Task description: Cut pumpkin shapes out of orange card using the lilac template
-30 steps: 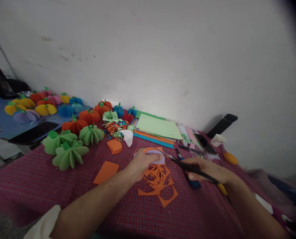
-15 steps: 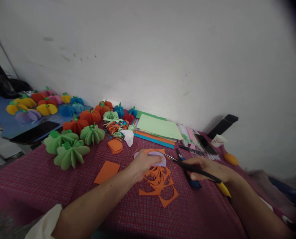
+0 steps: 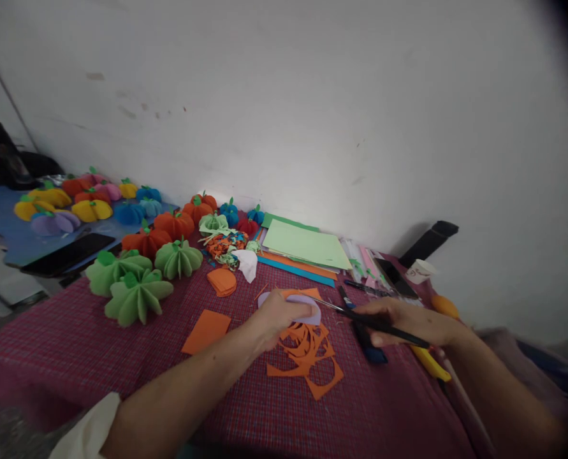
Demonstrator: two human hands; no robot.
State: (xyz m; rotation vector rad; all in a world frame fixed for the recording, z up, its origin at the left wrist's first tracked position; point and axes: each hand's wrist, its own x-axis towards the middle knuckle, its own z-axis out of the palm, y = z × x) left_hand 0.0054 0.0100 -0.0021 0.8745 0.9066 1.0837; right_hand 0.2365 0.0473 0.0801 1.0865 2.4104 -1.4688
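Note:
My left hand [image 3: 276, 315] pinches a pale lilac round paper piece [image 3: 307, 304] together with orange paper [image 3: 299, 293], just above the red checked tablecloth [image 3: 121, 357]. My right hand [image 3: 403, 322] grips black scissors [image 3: 360, 317]; their blades point left and meet the paper's edge. Below the paper lies a heap of orange offcuts [image 3: 307, 357] with curved cut-outs. A yellow-tipped tool [image 3: 431, 363] sticks out under my right wrist.
An orange square [image 3: 206, 331] and a stack of orange rounds [image 3: 221, 280] lie left of my hands. Green paper pumpkins [image 3: 135, 296], orange ones [image 3: 171, 223] and more colours on a blue sheet [image 3: 6, 236] fill the left. Paper sheets [image 3: 303, 245], pens, a phone [image 3: 393, 275] and a paper cup [image 3: 420, 271] line the wall.
Both hands have shifted slightly to the right with the paper and scissors. The scissors have lowered a little against the paper.

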